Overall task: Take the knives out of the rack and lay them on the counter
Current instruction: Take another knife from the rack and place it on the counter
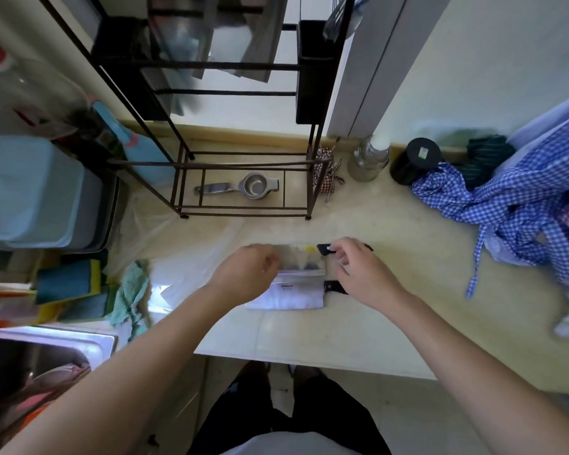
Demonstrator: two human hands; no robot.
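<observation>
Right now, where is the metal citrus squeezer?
In the head view, the citrus squeezer lies on the counter inside the rack's base frame, behind the two cleavers.

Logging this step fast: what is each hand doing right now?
Left hand: curled over the blade of the upper cleaver; grip cannot be told.
Right hand: fingers pinching that cleaver's black handle.
</observation>
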